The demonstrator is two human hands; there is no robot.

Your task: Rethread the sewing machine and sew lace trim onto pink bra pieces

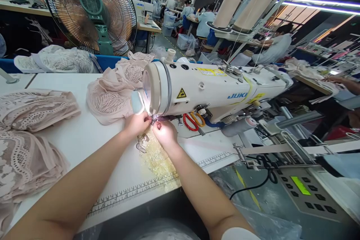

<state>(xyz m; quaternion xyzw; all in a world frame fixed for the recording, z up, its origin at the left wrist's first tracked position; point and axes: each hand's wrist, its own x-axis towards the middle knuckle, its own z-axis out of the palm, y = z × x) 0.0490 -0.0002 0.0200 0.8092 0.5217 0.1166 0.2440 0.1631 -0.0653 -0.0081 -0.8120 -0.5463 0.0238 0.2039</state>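
Head view: your two hands meet at the front end of the sewing machine (194, 86), low over the white table (115, 165).
Dark strip: it (165, 118) lies under the machine's arm, with its near end at your fingertips and the rest reaching off to your right.
Long axis: the strip runs roughly sideways, more along the machine's arm than toward your body.
Nearer hand: your right hand (165, 133) is closer to most of its length, lying just on your side of it; your left hand (137, 124) comes in at the left end only.
Grip: both hands are pinched, thumb against finger, with a narrow gap between them; they appear to hold the strip's end from either side, though the very tips are too small to make out.
Needle: you cannot tell from here whether it touches the strip.
Clear loops: these (141, 145) lie on the yellowish patch (157, 159), nearer you than your left hand.
Scissors: the red and yellow pair (194, 121) rests right of your right hand, beyond the strip.
Lace pile: beige cloth (115, 90) sits beyond your left hand.
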